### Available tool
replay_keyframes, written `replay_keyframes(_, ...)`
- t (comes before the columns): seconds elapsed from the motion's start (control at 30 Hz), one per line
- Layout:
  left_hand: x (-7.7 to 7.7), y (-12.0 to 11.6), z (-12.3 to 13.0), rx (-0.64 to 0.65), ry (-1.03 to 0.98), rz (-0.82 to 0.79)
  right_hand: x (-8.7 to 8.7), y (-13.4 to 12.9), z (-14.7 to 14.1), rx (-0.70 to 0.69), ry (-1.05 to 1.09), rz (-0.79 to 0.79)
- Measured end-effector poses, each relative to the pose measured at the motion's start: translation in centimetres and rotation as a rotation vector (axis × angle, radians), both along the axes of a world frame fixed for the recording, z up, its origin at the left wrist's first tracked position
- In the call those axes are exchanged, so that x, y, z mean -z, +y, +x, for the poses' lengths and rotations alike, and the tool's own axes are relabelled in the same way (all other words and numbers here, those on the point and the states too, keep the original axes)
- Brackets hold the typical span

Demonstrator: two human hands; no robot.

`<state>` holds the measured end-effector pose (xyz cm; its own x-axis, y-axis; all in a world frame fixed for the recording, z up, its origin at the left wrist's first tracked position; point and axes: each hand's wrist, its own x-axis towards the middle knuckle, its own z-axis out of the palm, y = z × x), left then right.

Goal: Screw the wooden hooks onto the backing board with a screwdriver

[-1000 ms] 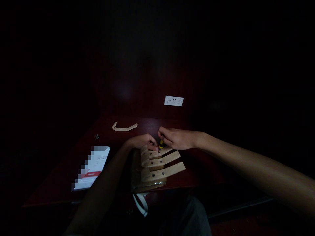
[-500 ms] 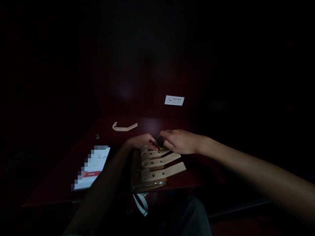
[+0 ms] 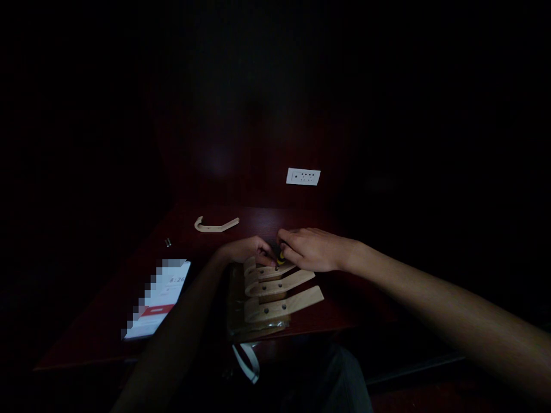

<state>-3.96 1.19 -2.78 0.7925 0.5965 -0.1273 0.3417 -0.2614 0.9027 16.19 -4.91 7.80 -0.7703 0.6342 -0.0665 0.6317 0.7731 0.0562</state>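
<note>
- So, your right hand (image 3: 316,248) has its fingers closed around a small yellow-and-dark tool (image 3: 281,257), which slants from about one o'clock down towards seven.
- Just off the tool's lower end, at seven o'clock from your grip, sits a dark screw head (image 3: 276,268) on the far hook (image 3: 269,272).
- That wooden hook runs roughly from nine o'clock, its curled end, to two, its straight end passing below your right hand.
- Your left hand (image 3: 245,250) comes in from nine o'clock, fingers bent, fingertips at the hook beside the screw; you cannot tell whether they pinch it.
- Towards six o'clock lie the middle hook (image 3: 297,280) and near hook (image 3: 303,300), over a film-wrapped block (image 3: 236,315).
- At ten o'clock, well apart, rest a loose hook (image 3: 210,229) and small metal pieces (image 3: 168,242).
- Around eight, the phone (image 3: 161,295) seems to read "8:26"; its smaller writing is illegible.
</note>
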Motion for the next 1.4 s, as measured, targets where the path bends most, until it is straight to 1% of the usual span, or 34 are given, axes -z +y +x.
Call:
replay_keyframes(0.1,0.1,0.0,-0.1,-0.012,-0.006,-0.033,0.2,0.2,0.0,-0.014,0.042,-0.014)
replay_keyframes(0.23,0.4,0.1,-0.3,-0.047,-0.030,-0.071,0.7,0.4,-0.1,0.054,0.066,0.037)
replay_keyframes(0.3,0.5,0.2,-0.3,-0.072,-0.068,-0.114,1.0,0.3,-0.1,0.064,0.117,0.020)
replay_keyframes(0.37,0.5,0.4,-0.1,-0.134,-0.109,-0.102,1.3,0.2,0.0,0.043,0.193,-0.040)
replay_keyframes(0.43,0.2,0.4,0.0,-0.236,-0.131,-0.025,1.7,0.3,0.2,0.006,0.280,-0.128)
replay_keyframes(0.5,-0.5,0.1,-0.2,-0.350,-0.160,0.056,2.0,0.5,0.3,-0.051,0.385,-0.205)
replay_keyframes(0.53,-1.0,-0.3,-0.4,-0.386,-0.170,0.077,2.1,0.7,0.4,-0.071,0.419,-0.230)
replay_keyframes(0.6,-2.0,-1.7,-1.2,-0.392,-0.156,0.079,2.3,1.1,0.5,-0.070,0.449,-0.248)
replay_keyframes(0.67,-3.0,-3.6,-2.0,-0.331,-0.081,0.065,2.5,1.4,0.6,-0.039,0.441,-0.245)
replay_keyframes(0.73,-3.7,-5.9,-2.6,-0.258,0.001,0.099,2.7,1.6,0.6,-0.015,0.441,-0.244)
replay_keyframes(0.8,-4.1,-7.9,-2.8,-0.213,0.044,0.143,2.8,1.4,0.6,0.000,0.453,-0.246)
replay_keyframes(0.83,-4.2,-8.8,-2.8,-0.216,0.046,0.156,2.9,1.3,0.6,0.005,0.462,-0.246)
replay_keyframes(0.93,-4.0,-10.5,-2.4,-0.283,0.002,0.161,3.1,0.9,0.5,0.034,0.495,-0.228)
replay_keyframes(1.07,-3.2,-11.2,-1.9,-0.393,-0.071,0.131,3.4,0.6,0.3,0.128,0.515,-0.150)
replay_keyframes(1.13,-2.9,-11.4,-1.7,-0.433,-0.115,0.129,3.6,0.6,0.3,0.135,0.529,-0.108)
replay_keyframes(1.23,-2.5,-12.2,-1.4,-0.500,-0.150,0.190,3.8,0.7,0.8,0.120,0.601,-0.102)
replay_keyframes(1.3,-2.1,-13.1,-1.0,-0.569,-0.122,0.250,3.8,0.9,1.3,0.142,0.690,-0.125)
replay_keyframes(1.33,-1.8,-13.5,-0.9,-0.609,-0.098,0.279,3.8,1.0,1.6,0.163,0.748,-0.165)
replay_keyframes(1.4,-1.3,-14.1,-0.7,-0.672,-0.042,0.318,4.1,1.3,2.4,0.198,0.890,-0.334)
